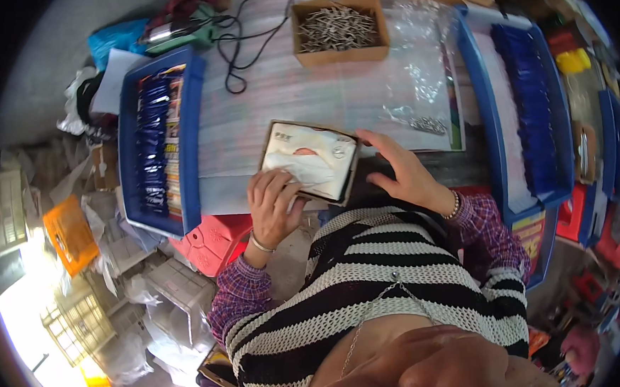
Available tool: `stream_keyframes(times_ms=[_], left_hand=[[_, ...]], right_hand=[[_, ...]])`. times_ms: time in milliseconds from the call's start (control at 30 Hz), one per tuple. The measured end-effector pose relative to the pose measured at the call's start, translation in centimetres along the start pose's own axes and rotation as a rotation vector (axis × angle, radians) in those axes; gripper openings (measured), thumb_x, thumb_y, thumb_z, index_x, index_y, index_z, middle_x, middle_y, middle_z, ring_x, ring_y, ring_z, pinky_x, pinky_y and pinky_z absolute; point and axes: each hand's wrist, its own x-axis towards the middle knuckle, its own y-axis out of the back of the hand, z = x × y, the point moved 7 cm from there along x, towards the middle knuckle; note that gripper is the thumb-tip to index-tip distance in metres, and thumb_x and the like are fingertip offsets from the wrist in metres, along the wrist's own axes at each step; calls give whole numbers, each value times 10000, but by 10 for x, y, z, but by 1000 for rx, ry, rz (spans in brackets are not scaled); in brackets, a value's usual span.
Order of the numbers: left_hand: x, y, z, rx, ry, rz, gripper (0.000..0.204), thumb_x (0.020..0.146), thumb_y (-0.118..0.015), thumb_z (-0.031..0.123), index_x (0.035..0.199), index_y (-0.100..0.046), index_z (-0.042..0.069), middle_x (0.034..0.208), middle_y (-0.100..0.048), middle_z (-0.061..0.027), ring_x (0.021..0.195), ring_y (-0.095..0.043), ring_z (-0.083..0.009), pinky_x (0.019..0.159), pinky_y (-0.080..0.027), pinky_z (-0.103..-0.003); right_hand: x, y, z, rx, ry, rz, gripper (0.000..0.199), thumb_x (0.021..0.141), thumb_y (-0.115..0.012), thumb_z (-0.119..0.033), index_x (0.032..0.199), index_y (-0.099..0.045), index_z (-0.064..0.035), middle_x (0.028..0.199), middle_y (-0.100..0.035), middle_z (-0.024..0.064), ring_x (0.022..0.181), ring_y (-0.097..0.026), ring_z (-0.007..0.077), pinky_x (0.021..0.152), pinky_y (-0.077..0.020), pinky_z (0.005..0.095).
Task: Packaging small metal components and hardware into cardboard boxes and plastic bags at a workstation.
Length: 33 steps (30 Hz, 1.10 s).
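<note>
Centre of frame: flat brown cardboard box with a white printed face (pixel 311 160), lying tilted on the pale worktop (pixel 283 96) — long axis running from upper left down to lower right. Held from both sides. Left hand (pixel 274 204) below and left of the box, fingers curled onto its lower-left edge, over what looks like white wrapping; grasping, not clenched. Right hand (pixel 402 173) at the right end, fingers spread flat against the upper-right corner and side, bracing rather than closing round it. Both touching; left hand covers more of the face, right hand sits at the far end of the long axis. So box lies between the hands, up and right from the left, left from the right.

Around: open brown carton of loose metal pieces (pixel 339 27) at top centre, well apart. Clear plastic bags (pixel 416 66) to its right, a few metal bits near the right hand. Blue plastic tray packed with dark blue sachets (pixel 156 139) at left, another long blue tray (pixel 524 102) at right. Black cable (pixel 244 41) looping upper left.
</note>
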Motion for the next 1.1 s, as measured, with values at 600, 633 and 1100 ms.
stream_keyframes(times_ms=[600,633,1100], left_hand=[[-7,-1,18,112,-112,12,329,613,-676,-20,914,-629,104,937,-601,-61,885,-588,-260,795,-465,-425],[-6,-1,18,64,-110,7,311,609,-671,-23,888,-627,108,931,-601,-58,883,-588,-254,789,-463,-419],[172,51,-45,45,-128,169,193,595,-637,-53,743,-619,68,747,-625,-73,718,-606,-268,669,-453,-354]], right_hand=[[-1,1,2,149,-34,-50,721,762,-665,63,1414,-384,-62,1366,-471,138,1118,-574,280,932,-490,355],[0,1,1,151,-19,-57,721,762,-665,63,1414,-384,-62,1366,-471,138,1118,-574,280,932,-490,355],[-9,20,18,237,-31,92,650,792,-648,74,1386,-424,-63,1337,-521,100,1019,-616,202,863,-511,322]])
